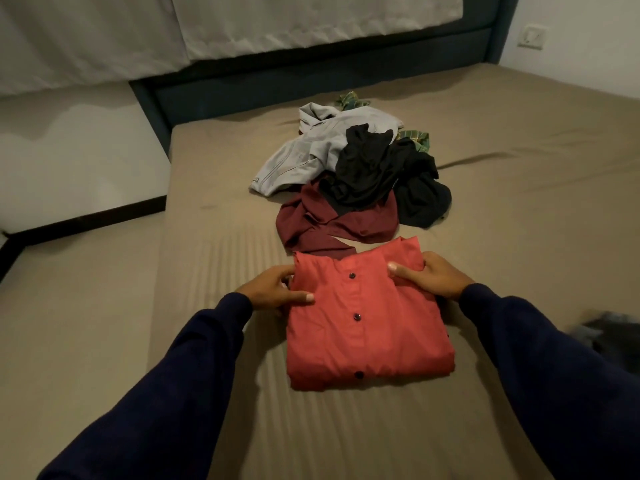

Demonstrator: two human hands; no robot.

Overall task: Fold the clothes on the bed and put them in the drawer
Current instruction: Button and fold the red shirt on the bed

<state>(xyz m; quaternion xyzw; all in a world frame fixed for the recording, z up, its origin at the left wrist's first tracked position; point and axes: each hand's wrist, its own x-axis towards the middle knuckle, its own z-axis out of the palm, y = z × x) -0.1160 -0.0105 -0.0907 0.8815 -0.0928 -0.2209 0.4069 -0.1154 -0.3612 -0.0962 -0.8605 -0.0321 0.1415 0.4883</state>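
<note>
A red button-up shirt [367,323] lies folded into a rectangle on the tan bed sheet [519,209]. My left hand [277,289] grips its upper left edge, thumb on top. My right hand [429,275] grips its upper right corner, thumb on top as well. Beyond the shirt is a loose pile: a maroon garment [332,223], black clothes [388,174], a grey garment [311,150] and a green plaid piece [349,100] at the back. No drawer is in view.
The dark blue bed frame [311,74] runs along the far side under white curtains [207,29]. White floor [69,150] lies left of the bed. A blurred dark item [613,337] sits at the right edge. A wall switch [532,37] is at top right.
</note>
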